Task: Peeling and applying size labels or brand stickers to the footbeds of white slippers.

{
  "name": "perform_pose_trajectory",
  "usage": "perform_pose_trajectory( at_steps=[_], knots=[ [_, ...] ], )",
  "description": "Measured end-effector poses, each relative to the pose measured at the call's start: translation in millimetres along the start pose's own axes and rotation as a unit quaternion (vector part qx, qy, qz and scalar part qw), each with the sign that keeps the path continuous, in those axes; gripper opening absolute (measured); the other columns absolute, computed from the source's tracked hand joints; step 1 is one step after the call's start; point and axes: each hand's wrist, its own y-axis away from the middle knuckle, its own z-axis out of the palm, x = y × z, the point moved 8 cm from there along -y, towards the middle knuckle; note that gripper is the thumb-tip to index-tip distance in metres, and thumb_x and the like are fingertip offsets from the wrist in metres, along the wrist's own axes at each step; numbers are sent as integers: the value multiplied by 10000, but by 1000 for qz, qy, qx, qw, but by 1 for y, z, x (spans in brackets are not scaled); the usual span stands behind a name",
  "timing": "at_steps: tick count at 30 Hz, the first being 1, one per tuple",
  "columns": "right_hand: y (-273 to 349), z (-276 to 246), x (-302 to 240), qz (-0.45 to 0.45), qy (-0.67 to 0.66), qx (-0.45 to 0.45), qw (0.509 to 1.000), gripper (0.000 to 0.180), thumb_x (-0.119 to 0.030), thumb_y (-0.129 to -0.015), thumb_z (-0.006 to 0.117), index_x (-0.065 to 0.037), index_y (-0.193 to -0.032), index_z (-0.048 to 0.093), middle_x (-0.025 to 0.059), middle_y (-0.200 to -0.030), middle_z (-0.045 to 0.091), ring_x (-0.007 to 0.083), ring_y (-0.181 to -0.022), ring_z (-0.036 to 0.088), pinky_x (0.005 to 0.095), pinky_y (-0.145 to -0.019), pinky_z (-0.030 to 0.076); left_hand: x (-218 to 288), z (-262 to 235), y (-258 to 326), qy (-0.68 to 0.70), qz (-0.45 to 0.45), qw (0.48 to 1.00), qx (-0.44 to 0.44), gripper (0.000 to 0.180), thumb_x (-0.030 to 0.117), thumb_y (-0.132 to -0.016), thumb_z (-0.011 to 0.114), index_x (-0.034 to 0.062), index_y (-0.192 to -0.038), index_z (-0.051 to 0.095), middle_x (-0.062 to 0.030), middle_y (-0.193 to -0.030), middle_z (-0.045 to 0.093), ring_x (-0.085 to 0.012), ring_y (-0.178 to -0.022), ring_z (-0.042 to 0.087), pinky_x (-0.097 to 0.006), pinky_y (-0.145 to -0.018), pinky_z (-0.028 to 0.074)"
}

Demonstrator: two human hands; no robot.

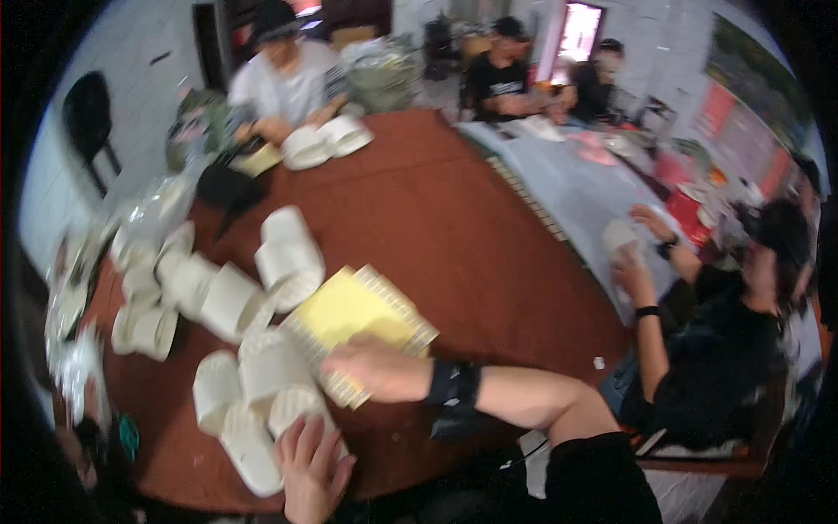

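Your right hand (371, 371) pinches the yellow sheet pad (358, 319) on the brown desk (454, 236). Your left hand (310, 463) lies spread on a white slipper (253, 437). Many slippers wait unsorted nearby.

A single head-worn fisheye view looks steeply down from above the wearer's chest onto a round worktop covered in brown cloth (454, 218), close enough that the wearer's own forearms enter from the lower edge. It faces across the worktop toward seated people at the far side. Straight lines bend near the dark circular rim.
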Motion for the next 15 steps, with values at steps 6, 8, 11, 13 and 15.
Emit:
perform_pose_trajectory(
  at_steps=[6,8,11,13,15],
  knots=[
    [7,3,1,80,13,-83,993,376,29,-762,561,-117,-1108,576,37,-1062,580,275,-977,529,408,-855,432,14,-6,0,45,24,998,34,377,125,-850,698,55,-1212,620,-187,-1318,559,-407,-1230,481,-544,-1081,316],
    [8,0,0,79,0,-77,994,364,31,-779,547,-117,-1110,576,34,-1057,580,274,-971,530,409,-860,428,15,-6,-2,24,11,999,25,373,144,-852,698,58,-1208,625,-168,-1321,563,-391,-1242,479,-559,-1095,287],
    [7,5,7,80,16,-66,994,344,3,-765,580,-118,-1087,592,51,-1060,586,297,-1007,545,425,-846,441,15,-7,-3,26,18,999,30,364,151,-856,693,62,-1203,630,-164,-1321,564,-387,-1246,479,-565,-1104,270],
    [5,6,7,85,13,-63,994,340,3,-767,581,-120,-1084,591,46,-1060,587,293,-1004,543,423,-846,440,12,-7,-3,12,20,999,28,358,152,-857,693,64,-1198,633,-162,-1320,565,-384,-1246,480,-564,-1105,267],
    [3,4,6,89,9,-61,994,336,4,-768,583,-121,-1080,591,41,-1059,588,289,-1001,541,422,-847,439,10,-6,-3,-2,22,999,27,352,153,-858,693,65,-1194,636,-160,-1320,565,-381,-1247,481,-564,-1107,264]
  ],
)
